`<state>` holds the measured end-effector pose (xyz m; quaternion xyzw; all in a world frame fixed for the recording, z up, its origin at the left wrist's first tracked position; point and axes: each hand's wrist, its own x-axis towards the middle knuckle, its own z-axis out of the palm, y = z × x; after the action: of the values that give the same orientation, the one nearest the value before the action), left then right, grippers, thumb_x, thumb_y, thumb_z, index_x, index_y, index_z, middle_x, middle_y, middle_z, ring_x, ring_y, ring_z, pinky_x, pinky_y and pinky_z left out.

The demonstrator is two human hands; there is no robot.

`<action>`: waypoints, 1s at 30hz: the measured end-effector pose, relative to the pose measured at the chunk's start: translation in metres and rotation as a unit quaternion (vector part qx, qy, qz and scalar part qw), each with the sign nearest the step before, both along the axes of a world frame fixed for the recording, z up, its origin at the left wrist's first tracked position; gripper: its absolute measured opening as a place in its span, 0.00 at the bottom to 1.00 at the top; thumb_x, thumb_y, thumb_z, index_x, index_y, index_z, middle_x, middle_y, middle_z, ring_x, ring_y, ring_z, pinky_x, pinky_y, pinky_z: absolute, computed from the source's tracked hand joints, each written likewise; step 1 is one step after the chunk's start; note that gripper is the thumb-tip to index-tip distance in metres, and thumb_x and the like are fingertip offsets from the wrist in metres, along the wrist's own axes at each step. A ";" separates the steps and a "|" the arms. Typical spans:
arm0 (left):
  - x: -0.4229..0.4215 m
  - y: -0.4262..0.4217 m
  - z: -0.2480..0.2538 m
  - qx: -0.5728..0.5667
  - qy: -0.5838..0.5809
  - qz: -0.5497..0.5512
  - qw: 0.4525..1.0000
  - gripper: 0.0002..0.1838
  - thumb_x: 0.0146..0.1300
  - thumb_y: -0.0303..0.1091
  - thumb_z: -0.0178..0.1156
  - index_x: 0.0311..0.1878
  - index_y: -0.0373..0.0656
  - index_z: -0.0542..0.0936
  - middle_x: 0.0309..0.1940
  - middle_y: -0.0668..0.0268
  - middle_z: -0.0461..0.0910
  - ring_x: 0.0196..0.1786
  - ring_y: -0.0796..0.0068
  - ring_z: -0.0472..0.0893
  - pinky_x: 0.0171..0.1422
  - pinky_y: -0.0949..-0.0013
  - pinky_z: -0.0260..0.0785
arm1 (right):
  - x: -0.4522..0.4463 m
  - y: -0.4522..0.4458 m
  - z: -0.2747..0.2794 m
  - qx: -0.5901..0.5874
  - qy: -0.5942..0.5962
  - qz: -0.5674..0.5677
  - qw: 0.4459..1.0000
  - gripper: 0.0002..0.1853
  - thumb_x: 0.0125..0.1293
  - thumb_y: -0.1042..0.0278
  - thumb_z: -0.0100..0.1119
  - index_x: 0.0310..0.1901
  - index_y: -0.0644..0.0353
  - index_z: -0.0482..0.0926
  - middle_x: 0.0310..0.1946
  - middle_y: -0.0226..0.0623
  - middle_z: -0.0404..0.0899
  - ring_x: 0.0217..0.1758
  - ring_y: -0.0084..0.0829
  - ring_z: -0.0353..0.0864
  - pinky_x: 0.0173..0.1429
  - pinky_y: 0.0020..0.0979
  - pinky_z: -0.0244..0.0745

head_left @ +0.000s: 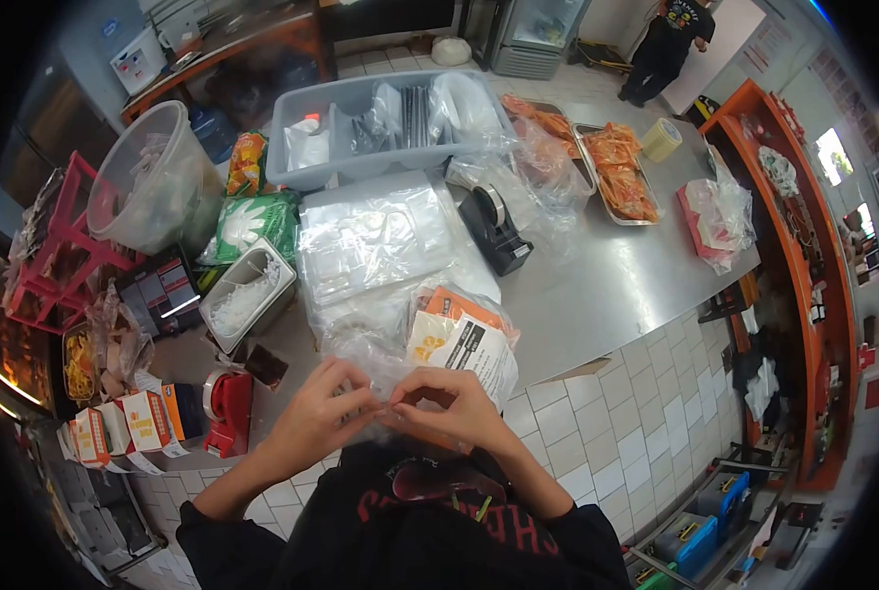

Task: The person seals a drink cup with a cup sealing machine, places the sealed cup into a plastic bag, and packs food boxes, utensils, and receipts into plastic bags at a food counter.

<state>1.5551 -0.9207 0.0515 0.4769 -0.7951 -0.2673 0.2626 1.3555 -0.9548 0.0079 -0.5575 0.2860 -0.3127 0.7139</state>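
A clear plastic bag (pixel 365 349) lies against the front edge of the steel table, with an orange and white food box (pixel 454 344) inside it. A printed label shows on the box. My left hand (pixel 323 411) pinches the bag's gathered plastic between thumb and fingers. Close beside it, my right hand (pixel 447 401) pinches the same plastic, and the two sets of fingertips nearly meet. Exactly how the plastic is folded or twisted between them is too small to make out. Behind the bag lies a stack of flat clear bags (pixel 375 236).
A black tape dispenser (pixel 496 231) stands right of the stack; a red one (pixel 228 413) is at the left edge. A grey divided bin (pixel 297 167) stands behind. Nearby are a metal container (pixel 252 295), a tablet (pixel 159 290) and foil trays (pixel 616 177). A person (pixel 667 44) stands far back.
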 end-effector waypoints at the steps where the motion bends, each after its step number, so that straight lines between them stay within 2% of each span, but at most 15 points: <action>1: 0.000 0.000 -0.001 0.007 0.007 0.002 1.000 0.07 0.47 0.26 0.64 0.30 0.42 0.77 0.32 0.65 0.68 0.38 0.65 0.70 0.38 0.66 0.66 | 0.000 0.000 -0.001 0.001 0.003 -0.002 1.000 0.07 0.57 0.80 0.58 0.38 0.68 0.77 0.35 0.32 0.78 0.40 0.20 0.77 0.47 0.22 0.72; 3: 0.001 -0.001 -0.003 0.011 0.004 -0.002 1.000 0.07 0.46 0.26 0.65 0.30 0.42 0.77 0.32 0.66 0.68 0.37 0.65 0.71 0.38 0.66 0.66 | 0.001 0.002 -0.002 -0.024 0.042 0.008 0.999 0.07 0.56 0.81 0.58 0.38 0.67 0.77 0.35 0.32 0.78 0.40 0.20 0.76 0.47 0.21 0.71; 10: 0.001 -0.004 0.000 0.032 0.007 -0.017 0.999 0.08 0.46 0.26 0.65 0.30 0.42 0.77 0.32 0.65 0.68 0.37 0.65 0.71 0.38 0.67 0.66 | -0.002 -0.001 0.000 0.005 0.015 0.020 1.000 0.07 0.56 0.81 0.58 0.37 0.66 0.78 0.34 0.31 0.78 0.40 0.19 0.76 0.46 0.20 0.70; 12: 0.002 -0.004 -0.001 0.041 0.007 -0.016 0.999 0.08 0.46 0.26 0.65 0.30 0.42 0.77 0.32 0.65 0.68 0.37 0.65 0.71 0.38 0.67 0.66 | -0.001 -0.001 0.001 -0.044 0.053 0.024 0.997 0.07 0.55 0.81 0.58 0.37 0.66 0.78 0.33 0.31 0.78 0.40 0.18 0.76 0.46 0.20 0.70; 19: 0.001 0.000 0.000 0.046 0.012 -0.005 0.999 0.08 0.45 0.25 0.65 0.29 0.41 0.77 0.32 0.65 0.69 0.36 0.66 0.70 0.39 0.67 0.65 | 0.000 0.004 -0.003 -0.036 0.038 -0.006 0.999 0.06 0.53 0.81 0.58 0.35 0.65 0.78 0.32 0.30 0.78 0.38 0.19 0.76 0.44 0.20 0.70; 21: 0.000 0.000 -0.001 0.037 0.018 -0.008 0.999 0.07 0.45 0.25 0.65 0.29 0.41 0.77 0.32 0.65 0.69 0.36 0.66 0.70 0.39 0.67 0.65 | 0.000 0.004 -0.004 -0.103 0.075 0.000 0.992 0.07 0.52 0.80 0.59 0.35 0.64 0.79 0.31 0.30 0.79 0.37 0.20 0.76 0.44 0.21 0.70; 27: -0.004 0.001 0.000 0.004 -0.013 0.018 1.000 0.08 0.41 0.25 0.67 0.27 0.41 0.79 0.30 0.65 0.70 0.35 0.66 0.71 0.39 0.67 0.65 | -0.002 0.004 -0.004 -0.088 0.024 -0.012 0.996 0.07 0.54 0.76 0.60 0.36 0.63 0.79 0.33 0.32 0.80 0.38 0.21 0.77 0.45 0.24 0.71; 30: -0.004 0.003 -0.005 -0.046 -0.019 0.018 0.999 0.08 0.40 0.25 0.67 0.27 0.42 0.80 0.29 0.65 0.69 0.33 0.65 0.72 0.36 0.66 0.65 | 0.001 0.007 -0.004 0.007 -0.005 -0.013 1.000 0.06 0.59 0.72 0.59 0.36 0.65 0.78 0.33 0.30 0.79 0.39 0.17 0.75 0.47 0.23 0.69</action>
<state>1.5509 -0.9181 0.0460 0.4835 -0.8026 -0.2162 0.2743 1.3567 -0.9479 0.0040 -0.5467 0.2921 -0.3228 0.7153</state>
